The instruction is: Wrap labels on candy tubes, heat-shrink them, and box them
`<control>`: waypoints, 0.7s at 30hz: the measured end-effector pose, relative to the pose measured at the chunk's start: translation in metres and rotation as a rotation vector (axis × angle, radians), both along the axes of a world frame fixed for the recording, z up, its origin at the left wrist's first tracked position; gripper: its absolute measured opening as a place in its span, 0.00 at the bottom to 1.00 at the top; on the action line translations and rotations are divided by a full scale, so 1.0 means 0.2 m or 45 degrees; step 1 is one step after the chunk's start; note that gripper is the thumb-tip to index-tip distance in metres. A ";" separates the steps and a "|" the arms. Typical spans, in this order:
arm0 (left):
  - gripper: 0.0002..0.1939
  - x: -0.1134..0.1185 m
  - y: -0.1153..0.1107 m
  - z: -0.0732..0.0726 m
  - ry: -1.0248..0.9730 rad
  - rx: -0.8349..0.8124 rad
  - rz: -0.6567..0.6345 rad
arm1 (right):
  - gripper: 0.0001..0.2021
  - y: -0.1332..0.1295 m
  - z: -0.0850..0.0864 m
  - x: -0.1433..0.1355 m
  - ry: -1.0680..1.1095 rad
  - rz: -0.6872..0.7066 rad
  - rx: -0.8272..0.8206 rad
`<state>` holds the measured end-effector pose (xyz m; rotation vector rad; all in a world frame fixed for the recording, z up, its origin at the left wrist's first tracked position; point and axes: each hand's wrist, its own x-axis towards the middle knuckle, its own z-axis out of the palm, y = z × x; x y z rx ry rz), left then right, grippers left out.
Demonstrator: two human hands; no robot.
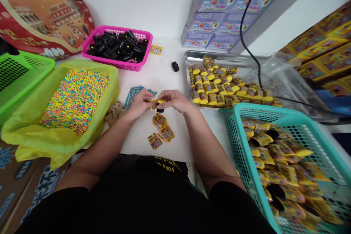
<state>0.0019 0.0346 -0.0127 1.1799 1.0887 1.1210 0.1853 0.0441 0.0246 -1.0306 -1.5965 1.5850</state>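
Note:
My left hand (139,104) pinches a small yellow printed label (153,105) between thumb and fingers. Close against it, my right hand (175,100) grips a small black cylinder with a yellow top (160,106); the fingers cover much of it. Whether the label touches the cylinder I cannot tell. Just below both hands, several loose yellow printed labels (166,132) lie overlapping on the white table (178,146). A blue-and-white striped cloth (134,93) lies behind my left hand, with a beige cloth (115,112) beside it.
At left stand a yellow-lined tub (113,80) of coloured candies and a green basket (35,66). Black cylinders fill a pink basket (128,66); one black cylinder (175,66) lies apart. Yellow-wrapped pieces fill a metal tray (188,58) and a teal basket (236,135). A black cable (242,25) hangs at right.

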 end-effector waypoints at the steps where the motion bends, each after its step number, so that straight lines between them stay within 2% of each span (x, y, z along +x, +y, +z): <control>1: 0.20 0.00 0.00 0.00 -0.001 -0.011 -0.011 | 0.15 0.00 0.00 -0.01 0.001 -0.009 -0.018; 5: 0.13 -0.01 -0.02 0.02 0.023 -0.139 -0.164 | 0.16 0.00 0.01 0.00 0.013 -0.051 -0.004; 8: 0.14 -0.01 -0.01 0.03 0.041 -0.192 -0.237 | 0.17 0.00 0.02 0.02 0.021 -0.030 -0.027; 11: 0.16 -0.01 -0.01 0.03 0.068 -0.136 -0.224 | 0.18 0.02 0.01 0.04 0.017 -0.043 -0.032; 16: 0.21 -0.02 -0.02 0.01 0.204 -0.018 -0.203 | 0.15 0.03 0.02 0.06 0.129 -0.180 -0.005; 21: 0.17 -0.01 -0.04 0.02 0.360 0.158 -0.246 | 0.14 0.02 0.03 0.03 0.272 -0.204 -0.033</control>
